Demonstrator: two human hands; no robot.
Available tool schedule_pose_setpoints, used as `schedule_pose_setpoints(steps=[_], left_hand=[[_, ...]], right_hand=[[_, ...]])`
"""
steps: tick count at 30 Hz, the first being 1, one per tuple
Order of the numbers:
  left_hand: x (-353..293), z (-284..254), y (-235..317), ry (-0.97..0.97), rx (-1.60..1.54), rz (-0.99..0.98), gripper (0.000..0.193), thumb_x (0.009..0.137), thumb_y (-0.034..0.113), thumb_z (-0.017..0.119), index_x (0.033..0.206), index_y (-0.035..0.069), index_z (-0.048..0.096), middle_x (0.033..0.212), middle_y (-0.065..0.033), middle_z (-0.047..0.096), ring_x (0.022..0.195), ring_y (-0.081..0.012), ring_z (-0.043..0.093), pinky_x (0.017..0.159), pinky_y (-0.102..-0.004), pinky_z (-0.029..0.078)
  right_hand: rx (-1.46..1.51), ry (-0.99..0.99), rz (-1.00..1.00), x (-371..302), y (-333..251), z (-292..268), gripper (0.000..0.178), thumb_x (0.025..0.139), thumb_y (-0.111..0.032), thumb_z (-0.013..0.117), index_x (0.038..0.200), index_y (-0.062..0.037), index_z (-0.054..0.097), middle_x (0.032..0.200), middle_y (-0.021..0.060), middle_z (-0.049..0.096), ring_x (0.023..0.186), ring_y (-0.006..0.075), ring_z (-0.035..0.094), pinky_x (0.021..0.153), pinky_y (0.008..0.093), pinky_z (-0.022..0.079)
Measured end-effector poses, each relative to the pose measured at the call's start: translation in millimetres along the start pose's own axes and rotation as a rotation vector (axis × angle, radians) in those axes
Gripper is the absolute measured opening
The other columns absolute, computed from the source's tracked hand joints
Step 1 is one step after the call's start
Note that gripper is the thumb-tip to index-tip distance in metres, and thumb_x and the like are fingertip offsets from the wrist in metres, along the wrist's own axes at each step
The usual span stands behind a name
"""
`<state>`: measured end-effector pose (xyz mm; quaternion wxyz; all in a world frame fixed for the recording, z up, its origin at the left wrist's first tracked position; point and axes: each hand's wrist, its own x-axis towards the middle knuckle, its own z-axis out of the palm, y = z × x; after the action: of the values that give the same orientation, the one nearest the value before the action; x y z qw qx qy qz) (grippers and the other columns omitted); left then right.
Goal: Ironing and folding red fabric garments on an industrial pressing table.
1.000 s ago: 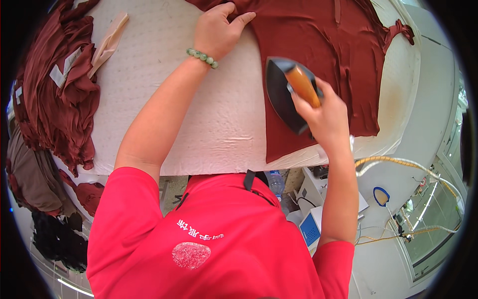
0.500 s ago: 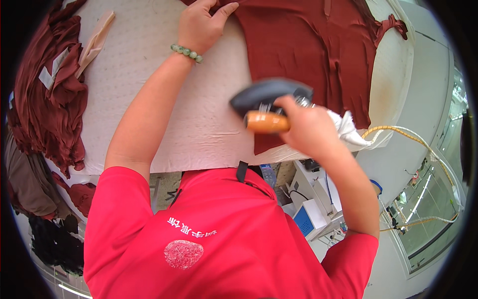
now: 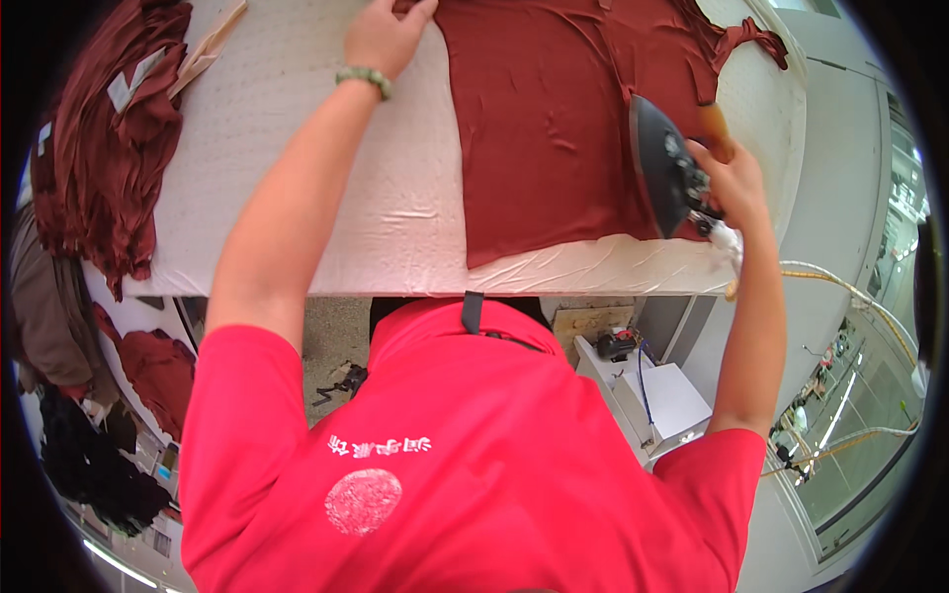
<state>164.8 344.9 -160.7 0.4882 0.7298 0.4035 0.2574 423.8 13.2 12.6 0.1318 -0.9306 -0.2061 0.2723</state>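
A dark red garment (image 3: 544, 128) lies spread on the white padded ironing table (image 3: 346, 212), with a twisted strap-like end at its far right. My right hand (image 3: 739, 186) is closed round the wooden handle of a steam iron (image 3: 656, 163). The iron's dark soleplate is tilted up on edge over the garment's right part; whether it touches the fabric I cannot tell. My left hand (image 3: 386, 40) is at the garment's far left corner, thumb and fingers pinching the fabric. Its fingertips are partly cut off by the upper edge.
A heap of dark red garments (image 3: 109, 148) with white labels lies at the table's left, beside a pale strip of cloth (image 3: 210, 47). Brown clothing (image 3: 49, 316) hangs lower left. The iron's hose and cable (image 3: 840, 287) run off right. A white machine (image 3: 662, 400) stands below the table.
The iron has moved right and farther away, and has turned from lying sideways to pointing away from me. My left hand stays near the garment's corner. The garment's near part looks flatter.
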Motion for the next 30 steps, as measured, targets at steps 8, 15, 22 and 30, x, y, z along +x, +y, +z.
schedule_pose_setpoints(steps=[8,15,22,30], left_hand=[[-229,61,68,0.132,0.293,-0.072,0.048,0.091,0.036,0.072,0.120,-0.001,0.060,0.097,-0.0137,0.074,0.090,-0.0290,0.070,0.082,-0.0399,0.055],[-253,66,74,0.243,0.270,-0.460,0.031,0.097,0.032,0.067,0.098,0.001,0.068,0.083,-0.0165,0.071,0.074,-0.0283,0.066,0.070,-0.0391,0.051],[-262,75,65,0.388,0.083,-0.422,0.029,0.100,0.029,0.066,0.091,0.001,0.067,0.071,-0.0064,0.063,0.066,-0.0120,0.055,0.063,-0.0315,0.047],[-307,24,84,0.176,-0.138,-0.534,0.029,0.099,0.028,0.067,0.088,0.002,0.065,0.070,-0.0042,0.063,0.066,-0.0088,0.054,0.063,-0.0270,0.045]], right_hand=[[-0.012,0.257,0.235,88,287,-98,0.049,0.091,-0.051,0.070,0.085,-0.0020,0.064,0.056,0.0063,0.056,0.044,0.0211,0.057,0.042,0.0363,0.043],[-0.452,0.884,-0.604,59,261,-64,0.050,0.091,-0.035,0.074,0.123,0.0008,0.062,0.113,0.0167,0.069,0.108,0.0383,0.063,0.091,0.0440,0.050],[0.121,0.367,-0.167,18,283,39,0.034,0.098,-0.031,0.069,0.110,0.0008,0.064,0.091,0.0112,0.065,0.083,0.0210,0.060,0.080,0.0368,0.049],[0.205,0.064,-0.207,-7,338,-27,0.028,0.101,-0.027,0.066,0.095,0.0009,0.065,0.072,0.0012,0.056,0.071,0.0097,0.047,0.067,0.0289,0.043]])
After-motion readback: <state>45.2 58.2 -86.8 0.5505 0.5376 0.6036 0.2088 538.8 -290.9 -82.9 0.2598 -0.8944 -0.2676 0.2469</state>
